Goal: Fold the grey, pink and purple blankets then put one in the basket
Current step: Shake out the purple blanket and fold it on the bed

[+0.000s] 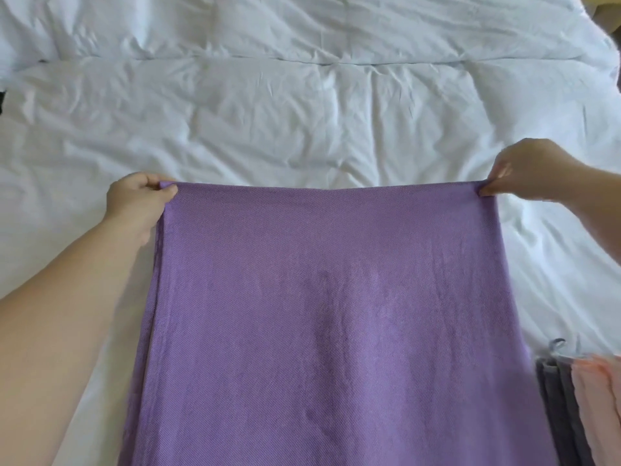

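You're looking down on a bed spread with a rumpled white duvet, stitched seams crossing it, lit soft and bright; a tan patch peeks in top right.

Purple blanket, smooth, top edge taut

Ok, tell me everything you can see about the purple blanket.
The purple blanket is lilac cloth with a fine diagonal weave. Layered edges down its left side suggest it is doubled over. Its far edge is pulled straight between the left hand and right hand, each pinching a corner; the rest runs toward the camera, out of frame. White bedding lies beyond it, and a grey blanket and pink blanket sit by its lower right.
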The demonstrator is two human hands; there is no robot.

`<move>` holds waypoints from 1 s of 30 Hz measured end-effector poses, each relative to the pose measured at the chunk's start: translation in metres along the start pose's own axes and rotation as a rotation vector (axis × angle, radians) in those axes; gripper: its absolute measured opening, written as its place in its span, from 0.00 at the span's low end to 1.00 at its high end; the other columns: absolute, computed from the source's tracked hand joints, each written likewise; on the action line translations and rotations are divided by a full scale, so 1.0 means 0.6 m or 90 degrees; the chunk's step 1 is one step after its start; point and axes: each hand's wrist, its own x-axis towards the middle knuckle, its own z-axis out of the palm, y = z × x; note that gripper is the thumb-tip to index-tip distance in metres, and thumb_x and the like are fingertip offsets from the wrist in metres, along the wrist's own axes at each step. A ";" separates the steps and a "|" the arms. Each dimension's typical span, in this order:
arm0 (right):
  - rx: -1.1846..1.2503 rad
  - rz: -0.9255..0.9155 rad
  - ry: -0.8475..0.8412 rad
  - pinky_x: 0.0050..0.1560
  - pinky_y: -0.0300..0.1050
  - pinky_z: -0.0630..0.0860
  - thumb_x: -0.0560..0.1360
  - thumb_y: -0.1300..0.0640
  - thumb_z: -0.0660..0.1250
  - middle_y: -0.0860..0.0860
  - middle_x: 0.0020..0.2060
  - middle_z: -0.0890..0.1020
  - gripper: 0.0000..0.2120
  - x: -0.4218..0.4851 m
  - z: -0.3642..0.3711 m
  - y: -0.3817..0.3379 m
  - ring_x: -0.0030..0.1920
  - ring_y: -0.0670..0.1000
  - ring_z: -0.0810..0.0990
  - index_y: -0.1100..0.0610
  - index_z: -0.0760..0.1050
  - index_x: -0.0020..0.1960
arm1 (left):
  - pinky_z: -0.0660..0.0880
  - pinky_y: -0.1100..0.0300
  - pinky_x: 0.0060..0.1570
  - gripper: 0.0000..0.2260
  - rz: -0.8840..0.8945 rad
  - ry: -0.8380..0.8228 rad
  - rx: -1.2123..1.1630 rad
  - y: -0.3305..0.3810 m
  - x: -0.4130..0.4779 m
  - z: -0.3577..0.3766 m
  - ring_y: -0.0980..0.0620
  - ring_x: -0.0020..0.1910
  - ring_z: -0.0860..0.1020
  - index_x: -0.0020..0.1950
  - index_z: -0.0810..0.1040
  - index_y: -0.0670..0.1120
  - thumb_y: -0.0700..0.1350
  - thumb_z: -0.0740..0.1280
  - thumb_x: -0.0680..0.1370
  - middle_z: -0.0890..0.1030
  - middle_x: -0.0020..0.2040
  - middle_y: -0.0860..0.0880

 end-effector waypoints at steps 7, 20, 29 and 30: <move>0.059 0.183 0.056 0.43 0.47 0.70 0.68 0.59 0.72 0.59 0.44 0.79 0.09 0.019 0.107 -0.001 0.46 0.61 0.76 0.52 0.72 0.36 | 0.69 0.63 0.41 0.10 0.103 0.077 0.146 -0.055 0.003 0.061 0.55 0.36 0.73 0.51 0.70 0.50 0.37 0.67 0.76 0.73 0.38 0.57; 0.435 -0.059 0.359 0.72 0.42 0.58 0.73 0.68 0.60 0.56 0.68 0.71 0.21 -0.131 0.224 -0.249 0.70 0.55 0.67 0.62 0.72 0.66 | 0.56 0.45 0.72 0.20 0.647 -0.146 0.546 -0.099 -0.251 0.206 0.43 0.74 0.63 0.73 0.67 0.49 0.50 0.56 0.81 0.62 0.76 0.47; -0.007 0.053 0.104 0.76 0.49 0.47 0.76 0.34 0.43 0.49 0.77 0.55 0.37 -0.237 0.322 -0.134 0.77 0.51 0.51 0.54 0.52 0.78 | 0.36 0.51 0.74 0.25 0.376 -0.113 0.843 -0.197 -0.187 0.088 0.54 0.77 0.42 0.77 0.41 0.55 0.59 0.32 0.80 0.44 0.79 0.54; -0.007 0.089 0.100 0.76 0.50 0.47 0.76 0.34 0.41 0.50 0.78 0.53 0.37 -0.241 0.315 -0.119 0.77 0.51 0.50 0.55 0.51 0.78 | 0.36 0.51 0.74 0.26 0.355 -0.099 0.860 -0.196 -0.183 0.071 0.53 0.77 0.42 0.77 0.40 0.54 0.59 0.32 0.79 0.44 0.79 0.53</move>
